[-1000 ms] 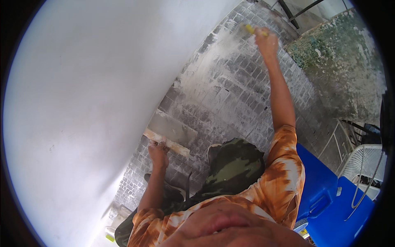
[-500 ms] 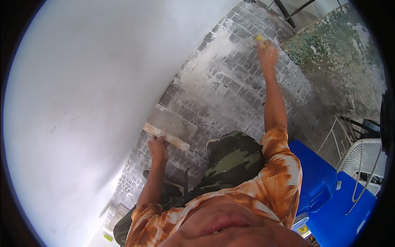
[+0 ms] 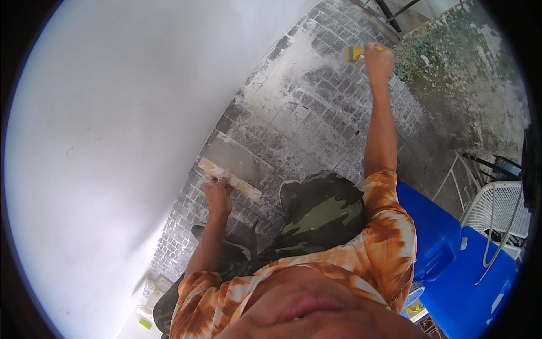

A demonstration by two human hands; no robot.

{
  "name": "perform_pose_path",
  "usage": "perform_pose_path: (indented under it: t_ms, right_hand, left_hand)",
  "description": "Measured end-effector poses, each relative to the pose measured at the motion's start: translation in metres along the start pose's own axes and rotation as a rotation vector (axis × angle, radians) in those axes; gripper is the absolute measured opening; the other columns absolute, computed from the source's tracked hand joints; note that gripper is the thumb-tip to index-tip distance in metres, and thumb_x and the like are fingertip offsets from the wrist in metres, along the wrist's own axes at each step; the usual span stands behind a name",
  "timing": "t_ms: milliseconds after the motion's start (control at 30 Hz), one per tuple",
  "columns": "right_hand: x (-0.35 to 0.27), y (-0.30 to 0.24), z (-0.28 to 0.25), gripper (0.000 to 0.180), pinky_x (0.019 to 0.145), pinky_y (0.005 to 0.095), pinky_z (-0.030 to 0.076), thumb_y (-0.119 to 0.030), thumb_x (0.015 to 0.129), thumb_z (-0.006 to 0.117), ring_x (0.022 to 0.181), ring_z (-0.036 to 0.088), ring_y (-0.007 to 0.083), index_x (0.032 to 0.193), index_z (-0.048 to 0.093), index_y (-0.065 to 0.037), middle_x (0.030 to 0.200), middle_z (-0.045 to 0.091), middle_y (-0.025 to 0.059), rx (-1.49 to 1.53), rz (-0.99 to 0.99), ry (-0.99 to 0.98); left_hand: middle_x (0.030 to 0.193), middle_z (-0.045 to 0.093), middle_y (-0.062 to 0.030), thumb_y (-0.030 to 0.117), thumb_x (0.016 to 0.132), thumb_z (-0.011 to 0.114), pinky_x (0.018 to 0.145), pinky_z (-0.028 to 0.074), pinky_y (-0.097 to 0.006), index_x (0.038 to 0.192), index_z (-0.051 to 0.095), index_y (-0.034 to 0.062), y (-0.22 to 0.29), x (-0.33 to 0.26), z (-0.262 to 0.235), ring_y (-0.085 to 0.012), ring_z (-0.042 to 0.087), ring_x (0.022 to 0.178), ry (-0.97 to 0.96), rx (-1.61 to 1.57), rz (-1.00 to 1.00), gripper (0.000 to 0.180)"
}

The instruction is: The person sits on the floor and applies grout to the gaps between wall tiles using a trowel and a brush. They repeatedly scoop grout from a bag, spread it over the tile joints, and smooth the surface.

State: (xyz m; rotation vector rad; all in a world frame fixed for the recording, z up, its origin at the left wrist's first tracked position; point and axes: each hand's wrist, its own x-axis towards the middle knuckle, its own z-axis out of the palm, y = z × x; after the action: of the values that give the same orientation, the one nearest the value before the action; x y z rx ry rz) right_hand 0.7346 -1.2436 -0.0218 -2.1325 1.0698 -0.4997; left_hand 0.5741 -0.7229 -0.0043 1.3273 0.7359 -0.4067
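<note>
My left hand [image 3: 216, 195] clamped on a float [image 3: 237, 169] beside the white wall [image 3: 124, 141], my right hand [image 3: 377, 59] raised, gripping a yellow-handled scraper [image 3: 354, 53], paving [image 3: 305, 113] below

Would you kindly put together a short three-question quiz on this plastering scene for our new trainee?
1. True or false: the left hand grips a wide trowel by its pale handle.
2. The yellow-handled tool is in which hand: A) left, B) right?
3. What colour are the containers at the person's right?

Key: 1 true; 2 B; 3 blue.
</note>
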Motion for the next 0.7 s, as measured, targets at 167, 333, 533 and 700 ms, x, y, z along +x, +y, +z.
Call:
perform_pose_path:
  t_ms: [167, 333, 533, 700]
  right_hand:
    - [-0.007, 0.006, 0.014, 0.038, 0.071, 0.0467, 0.054, -0.033, 0.08, 0.066, 0.074, 0.069, 0.0417, 0.082, 0.071, 0.005, 0.076, 0.069, 0.0243, -0.18, -0.155, 0.023]
    - [0.01, 0.028, 0.003, 0.038, 0.071, 0.0478, 0.054, -0.036, 0.081, 0.068, 0.078, 0.069, 0.0426, 0.083, 0.071, 0.002, 0.081, 0.07, 0.0249, -0.326, -0.179, 0.082]
    - [-0.017, 0.021, 0.016, 0.042, 0.073, 0.0488, 0.054, -0.041, 0.086, 0.064, 0.08, 0.069, 0.0453, 0.093, 0.073, 0.0, 0.083, 0.071, 0.0246, -0.25, -0.265, 0.021]
    - [-0.053, 0.012, 0.03, 0.033, 0.073, 0.0464, 0.054, -0.038, 0.09, 0.064, 0.082, 0.068, 0.042, 0.09, 0.075, -0.007, 0.087, 0.071, 0.0223, -0.218, -0.438, -0.099]
  left_hand:
    - [0.111, 0.063, -0.0089, -0.002, 0.091, 0.061, 0.075, 0.055, -0.034, 0.126, 0.055, -0.0015, 0.002, -0.009, 0.002, -0.0188, 0.064, 0.093, 0.039, 0.013, 0.021, 0.035]
    - [0.113, 0.063, -0.0085, -0.001, 0.092, 0.062, 0.075, 0.054, -0.033, 0.128, 0.054, -0.0006, 0.005, -0.015, 0.0, -0.0178, 0.064, 0.093, -0.008, 0.03, 0.044, 0.036]
    - [0.113, 0.063, -0.0095, -0.001, 0.093, 0.062, 0.076, 0.055, -0.034, 0.131, 0.052, -0.0022, 0.001, -0.017, 0.0, -0.0186, 0.064, 0.094, 0.001, 0.047, 0.056, 0.04]
    - [0.114, 0.063, -0.0101, -0.001, 0.093, 0.06, 0.078, 0.057, -0.036, 0.131, 0.051, -0.0016, 0.002, -0.014, -0.004, -0.0203, 0.064, 0.096, -0.011, 0.046, 0.054, 0.039]
